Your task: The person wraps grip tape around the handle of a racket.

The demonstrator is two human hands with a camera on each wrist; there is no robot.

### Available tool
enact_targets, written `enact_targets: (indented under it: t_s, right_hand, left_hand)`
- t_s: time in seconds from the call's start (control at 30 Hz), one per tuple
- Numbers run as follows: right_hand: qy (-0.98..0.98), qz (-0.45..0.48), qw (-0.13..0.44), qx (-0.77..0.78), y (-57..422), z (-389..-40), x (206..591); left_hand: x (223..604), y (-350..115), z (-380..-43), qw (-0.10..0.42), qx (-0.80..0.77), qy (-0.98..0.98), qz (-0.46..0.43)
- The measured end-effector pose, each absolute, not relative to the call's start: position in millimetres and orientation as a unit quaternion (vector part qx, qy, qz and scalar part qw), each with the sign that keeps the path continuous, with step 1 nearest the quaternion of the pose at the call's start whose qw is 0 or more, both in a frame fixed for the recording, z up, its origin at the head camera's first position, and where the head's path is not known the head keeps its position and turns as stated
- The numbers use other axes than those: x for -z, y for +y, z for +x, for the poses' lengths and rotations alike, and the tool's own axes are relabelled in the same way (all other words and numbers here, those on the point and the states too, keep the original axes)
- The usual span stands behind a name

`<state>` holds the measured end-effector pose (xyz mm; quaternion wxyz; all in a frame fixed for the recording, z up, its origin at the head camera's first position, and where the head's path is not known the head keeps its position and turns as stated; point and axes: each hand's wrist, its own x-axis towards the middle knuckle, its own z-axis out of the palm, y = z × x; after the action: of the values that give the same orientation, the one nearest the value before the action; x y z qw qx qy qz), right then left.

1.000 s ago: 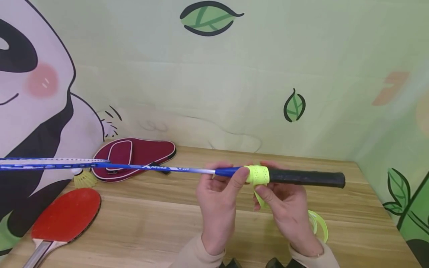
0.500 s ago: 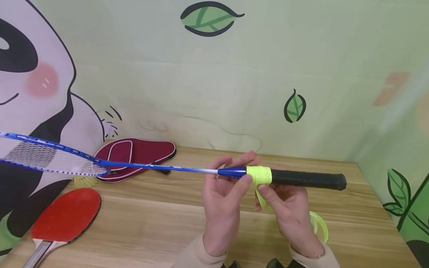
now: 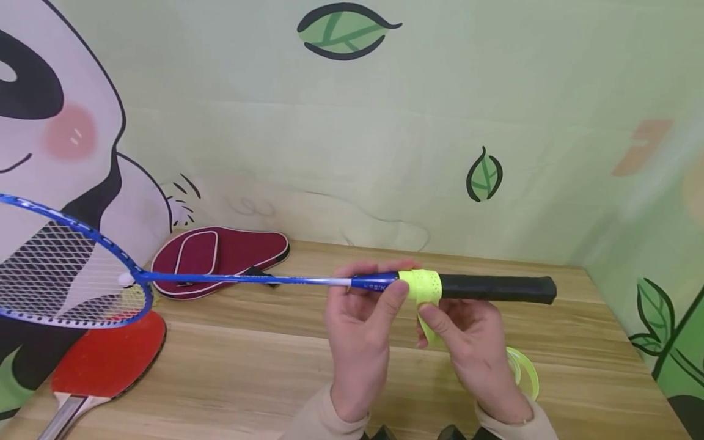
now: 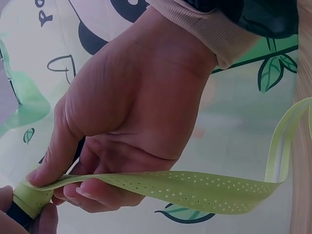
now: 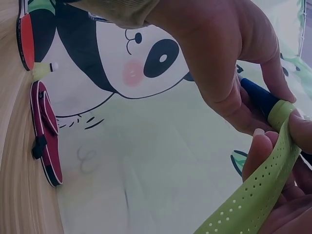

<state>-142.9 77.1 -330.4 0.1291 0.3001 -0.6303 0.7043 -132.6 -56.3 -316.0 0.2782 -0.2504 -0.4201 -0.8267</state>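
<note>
Two hands hold the racket (image 3: 247, 278) level above the table (image 3: 247, 379). The left hand (image 3: 357, 342) has its thumb on the edge of the yellow tape (image 3: 426, 286) and its other fingers bent behind the blue cone; the right hand (image 3: 475, 348) pinches the tape's hanging part just below the wrap.

The racket looks light and stiff, but its long head, far left of the left fingers, probably makes it tip and roll. The cone looks smooth and perhaps slippery, so a firm hold where it meets the wrap seems best. The tape is thin, soft and pierced with holes; it should bend and twist easily, so pinching it flat close beneath the wrap, at the right fingertips, seems wise.

Right of the right fingers, the black handle (image 3: 495, 289) ends in air, touching nothing, leaving room to turn it. The loose tape trails past the right hand. Left of the left fingers, the frame overlaps the red bat (image 3: 110, 360) in view, and the dark red case (image 3: 242, 247) lies behind the shaft, near the table's far edge and the wall (image 3: 440, 91).
</note>
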Motion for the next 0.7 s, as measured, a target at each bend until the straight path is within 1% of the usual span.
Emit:
enact_targets:
  t_s: [0.2,0.43,0.7]
  right_hand:
    - [-0.635,0.305,0.143,-0.696,76.5,-143.7,331.6]
    - [-0.644,0.29,0.143,-0.693,76.5,-143.5,332.5]
    - [-0.622,0.3,0.159,-0.705,76.7,-144.3,333.1]
  left_hand:
    - [315.2,-57.0,-132.0,0.281,0.831,-0.426,-0.221]
    - [315.3,-57.1,-131.3,0.28,0.839,-0.424,-0.194]
    - [313.9,-56.2,-130.5,0.267,0.851,-0.422,-0.164]
